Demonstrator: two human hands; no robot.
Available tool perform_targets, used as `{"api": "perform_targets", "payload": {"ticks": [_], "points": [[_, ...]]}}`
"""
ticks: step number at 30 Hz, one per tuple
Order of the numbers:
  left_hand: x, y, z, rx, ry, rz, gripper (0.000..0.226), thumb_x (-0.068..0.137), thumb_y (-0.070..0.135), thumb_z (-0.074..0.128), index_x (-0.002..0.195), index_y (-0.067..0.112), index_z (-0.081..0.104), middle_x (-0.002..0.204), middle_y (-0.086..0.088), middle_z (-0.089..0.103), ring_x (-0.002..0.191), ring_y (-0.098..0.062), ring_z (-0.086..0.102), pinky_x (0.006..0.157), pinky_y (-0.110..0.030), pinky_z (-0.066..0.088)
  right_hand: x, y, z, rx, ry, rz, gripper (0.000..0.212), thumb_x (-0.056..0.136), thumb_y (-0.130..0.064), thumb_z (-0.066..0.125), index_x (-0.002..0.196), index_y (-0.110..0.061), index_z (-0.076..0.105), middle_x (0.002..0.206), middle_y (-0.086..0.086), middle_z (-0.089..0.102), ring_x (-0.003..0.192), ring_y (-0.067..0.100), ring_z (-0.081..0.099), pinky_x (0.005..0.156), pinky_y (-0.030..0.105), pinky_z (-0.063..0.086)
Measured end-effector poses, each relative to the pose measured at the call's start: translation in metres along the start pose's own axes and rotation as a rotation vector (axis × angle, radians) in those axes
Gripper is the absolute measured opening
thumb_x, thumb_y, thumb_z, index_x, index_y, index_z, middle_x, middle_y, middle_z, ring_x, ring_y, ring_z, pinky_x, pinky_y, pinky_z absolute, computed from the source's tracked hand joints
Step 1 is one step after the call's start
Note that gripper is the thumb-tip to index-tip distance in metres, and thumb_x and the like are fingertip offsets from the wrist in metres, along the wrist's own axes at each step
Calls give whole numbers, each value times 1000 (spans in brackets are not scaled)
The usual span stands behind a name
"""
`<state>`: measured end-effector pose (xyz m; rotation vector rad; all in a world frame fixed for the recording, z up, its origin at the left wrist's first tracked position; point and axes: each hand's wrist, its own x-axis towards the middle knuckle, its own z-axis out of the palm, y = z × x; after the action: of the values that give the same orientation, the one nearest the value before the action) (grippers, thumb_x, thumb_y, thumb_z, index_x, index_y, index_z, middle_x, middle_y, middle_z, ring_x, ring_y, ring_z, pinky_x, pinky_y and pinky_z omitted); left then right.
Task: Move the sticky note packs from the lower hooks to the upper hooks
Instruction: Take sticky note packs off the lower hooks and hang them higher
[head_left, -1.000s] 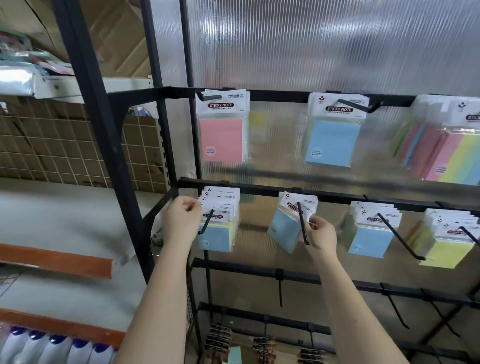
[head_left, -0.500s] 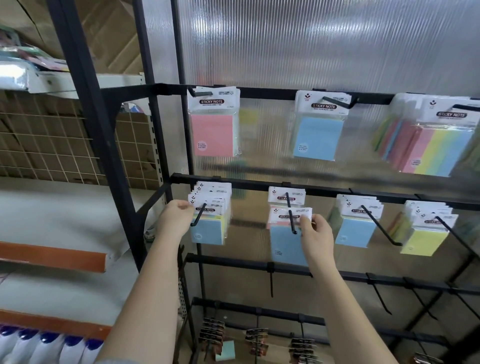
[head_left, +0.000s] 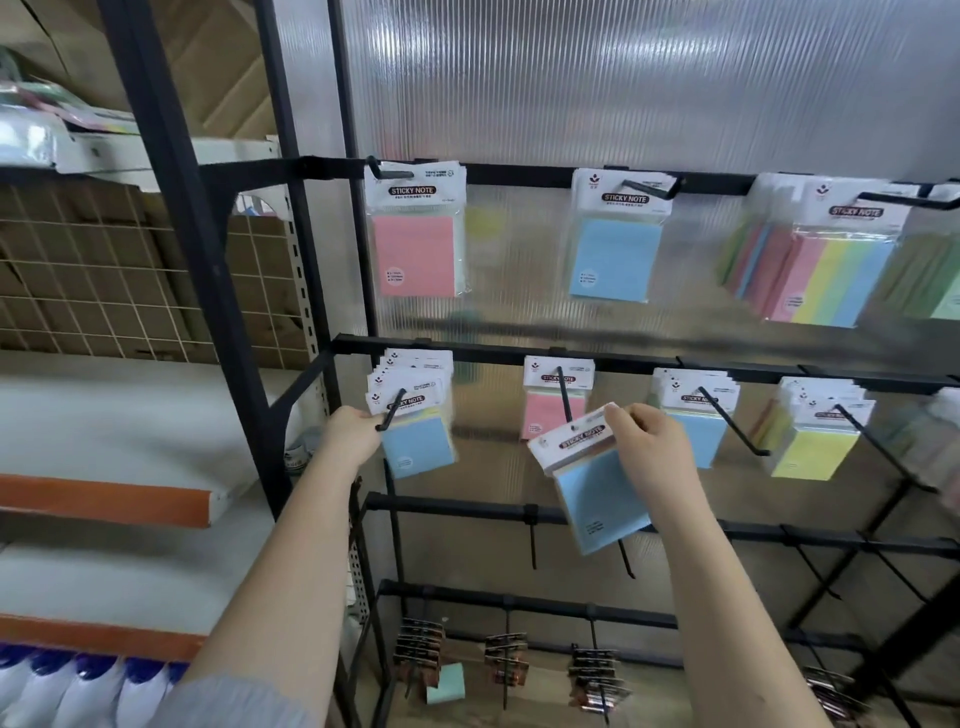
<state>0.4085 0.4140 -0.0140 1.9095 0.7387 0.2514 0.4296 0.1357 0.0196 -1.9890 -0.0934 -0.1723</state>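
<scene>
One pack came off: half a sec earlier the blue sticky-note pack w/ white header card (head_left: 592, 480) hung on the 2nd black lower hook (head_left: 563, 397); at this moment it was clear of the tip, tilted, pinched at its header by your right hand (head_left: 652, 452). That grip was narrow, thumb & fingers closed on the card. A pink sticky-note pack in clear wrap (head_left: 553, 410) was left hanging further back on that same hook, so it wasn't emptied yet.

Your left hand (head_left: 353, 434) sat at the stack of blue-fronted packs (head_left: 413, 421) on the leftmost lower hook, touching the front header; whether fingers pinched it, can't tell.

Judgement: lift-off step done for this pack. Next it prob. needed raising to the upper hook w/ the blue-front pack (head_left: 615, 244), hole lined up w/ the tip.
</scene>
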Motion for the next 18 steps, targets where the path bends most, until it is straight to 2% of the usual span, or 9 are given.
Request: {"api": "perform_targets", "payload": {"ticks": [2,3,6,8,9,11,13,15,18], "points": [[1,-3,2,8,4,20,22,93,19,55,83,0,60,80,-16,60,72,-25,49,55,-28,29,-2,-6,-4,16,12,0,30,95,-23,47,71,-6,46,71,11,42,62,16,31,52,30,21],[4,-6,4,15,15,25,18,93,18,55,90,0,58,86,-17,61,77,-27,52,58,-29,32,-3,-8,-5,20,16,-5,30,96,-24,47,73,-4,49,73,14,44,65,17,33,53,30,22],[6,-11,9,34,58,4,5,90,11,53,91,7,50,95,-17,60,83,-30,55,64,-32,40,-5,-13,-8,42,33,-5,39,95,-24,48,78,10,51,84,34,49,70,18,37,53,31,23],[-1,-10,9,9,75,25,4,92,13,53,93,11,50,94,-13,60,82,-28,56,64,-33,42,-8,-14,-10,51,37,3,42,95,-24,48,86,16,51,94,35,55,71,18,38,53,31,24],[-4,-9,9,-15,81,46,3,93,15,52,94,12,50,93,-11,60,82,-27,56,63,-32,41,-9,-14,-11,50,35,4,42,96,-24,48,86,17,52,92,36,53,70,18,38,53,30,24],[-12,-7,8,-41,92,64,7,97,16,45,96,12,51,91,-10,58,79,-25,54,59,-31,37,-11,-14,-12,50,27,5,42,96,-24,47,84,16,52,79,27,46,70,18,37,53,30,23],[-21,-4,4,-22,125,90,18,101,19,37,100,9,52,92,-11,56,78,-24,50,58,-30,34,-14,-14,-11,65,30,9,42,96,-25,47,85,16,52,77,15,47,69,18,37,54,30,23],[-31,-2,0,29,169,119,24,102,22,32,103,9,52,95,-11,56,80,-23,49,59,-30,33,-18,-13,-10,75,40,20,41,96,-26,47,84,14,50,76,12,48,68,18,36,54,30,24],[-47,-1,-6,80,213,137,27,103,25,30,103,8,51,94,-12,56,74,-21,49,54,-29,33,-26,-12,-9,99,61,26,34,97,-27,46,74,-1,48,72,9,44,62,17,33,53,29,22]]}}
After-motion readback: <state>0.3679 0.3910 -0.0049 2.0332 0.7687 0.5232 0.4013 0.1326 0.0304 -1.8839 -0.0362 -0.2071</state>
